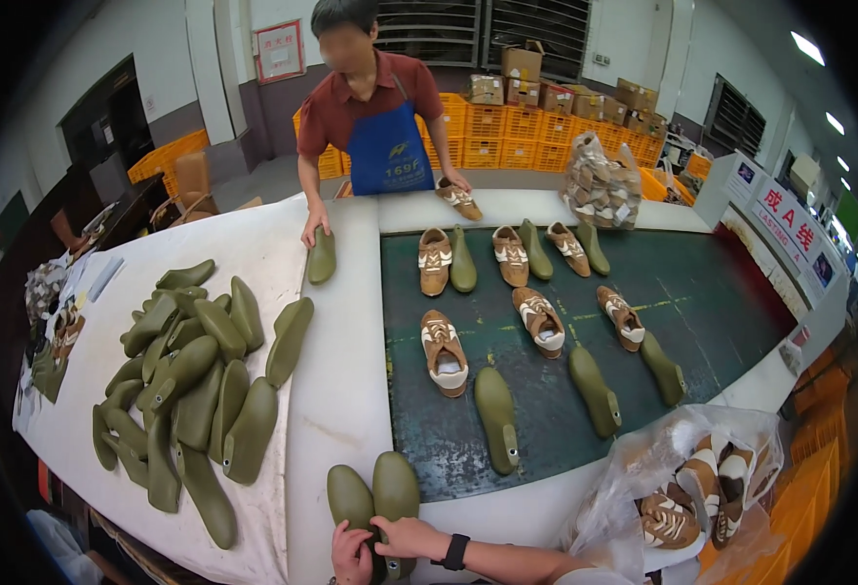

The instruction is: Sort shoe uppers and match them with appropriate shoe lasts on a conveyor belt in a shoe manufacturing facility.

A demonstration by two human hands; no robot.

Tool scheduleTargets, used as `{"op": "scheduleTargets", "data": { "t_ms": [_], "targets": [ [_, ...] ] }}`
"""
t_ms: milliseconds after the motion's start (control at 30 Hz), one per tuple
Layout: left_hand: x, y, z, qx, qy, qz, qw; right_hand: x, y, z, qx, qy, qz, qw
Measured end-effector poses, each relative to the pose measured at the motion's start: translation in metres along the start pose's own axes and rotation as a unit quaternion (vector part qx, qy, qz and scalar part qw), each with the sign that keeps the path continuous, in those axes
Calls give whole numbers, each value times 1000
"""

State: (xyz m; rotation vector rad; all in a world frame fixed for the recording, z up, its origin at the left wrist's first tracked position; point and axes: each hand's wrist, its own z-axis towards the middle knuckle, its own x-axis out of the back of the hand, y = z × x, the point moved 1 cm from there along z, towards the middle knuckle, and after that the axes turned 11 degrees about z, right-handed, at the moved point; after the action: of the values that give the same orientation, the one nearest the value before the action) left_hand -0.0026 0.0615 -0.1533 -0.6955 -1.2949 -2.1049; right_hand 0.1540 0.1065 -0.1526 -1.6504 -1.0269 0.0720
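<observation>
Two olive-green shoe lasts stand side by side at the table's near edge, toes pointing away. My left hand is closed at the heel end of the left shoe last. Across the heel part of the right shoe last lies my right hand, its fingers curled round it; a black band circles that wrist. Parts of both heels are hidden under my fingers. To the left, a heap of green shoe lasts covers a pale cloth. Right of my hands, brown and white sneakers and lasts are set out in two rows.
A dark green conveyor belt runs off to the right. Near its front edge, a clear plastic bag holds more sneakers. Across the table, a person in a blue apron touches a last and a sneaker. Another full bag stands at the back.
</observation>
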Motion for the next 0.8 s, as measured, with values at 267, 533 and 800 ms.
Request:
{"op": "scheduleTargets", "data": {
  "t_ms": [267,533,800],
  "targets": [
    [-9,-12,2,-7,-16,-9,1000,0,1,1,-2,54,-20,998],
    [-34,-54,-14,247,-19,-155,956,-12,-21,-23,-13,128,-90,988],
    [-35,-7,-16,330,-190,-219,898,-14,-6,-61,-5,162,-127,979]
  ]
}}
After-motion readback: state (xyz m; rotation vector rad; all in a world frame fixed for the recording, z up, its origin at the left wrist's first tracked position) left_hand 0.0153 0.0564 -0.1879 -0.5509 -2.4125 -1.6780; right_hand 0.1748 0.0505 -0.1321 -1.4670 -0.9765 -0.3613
